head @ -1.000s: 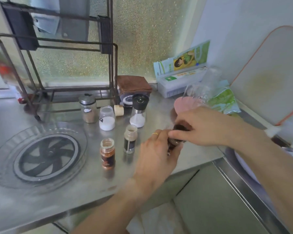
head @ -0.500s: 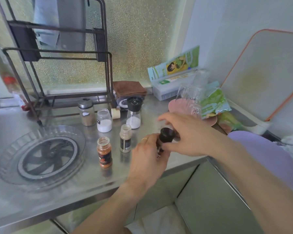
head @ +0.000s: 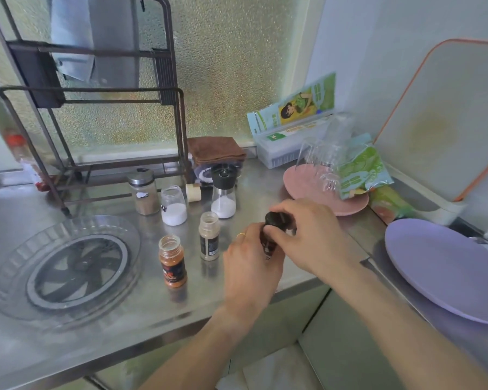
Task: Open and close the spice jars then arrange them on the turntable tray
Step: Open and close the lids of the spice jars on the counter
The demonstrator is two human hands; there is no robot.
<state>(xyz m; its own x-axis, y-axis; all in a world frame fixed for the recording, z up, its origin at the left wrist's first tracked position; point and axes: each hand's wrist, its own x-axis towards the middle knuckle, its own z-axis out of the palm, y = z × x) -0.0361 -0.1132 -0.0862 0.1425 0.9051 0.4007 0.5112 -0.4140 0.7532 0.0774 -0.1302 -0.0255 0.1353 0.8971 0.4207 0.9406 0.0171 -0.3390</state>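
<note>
Head view: your left hand [head: 251, 266] wraps the dark glass jar [head: 267, 244] above the steel counter's [head: 124, 327] front edge, and your right hand's [head: 307, 235] fingertips pinch its round black cap [head: 276, 218]. The ribbed clear turntable tray [head: 65, 266] sits well left, two lidless jars between.

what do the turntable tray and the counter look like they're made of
The turntable tray looks like clear glossy plastic: the counter shows through it and its rim is fluted, with a dark ring at its centre. The counter looks like brushed stainless steel: grey, with soft blurred reflections.
</note>
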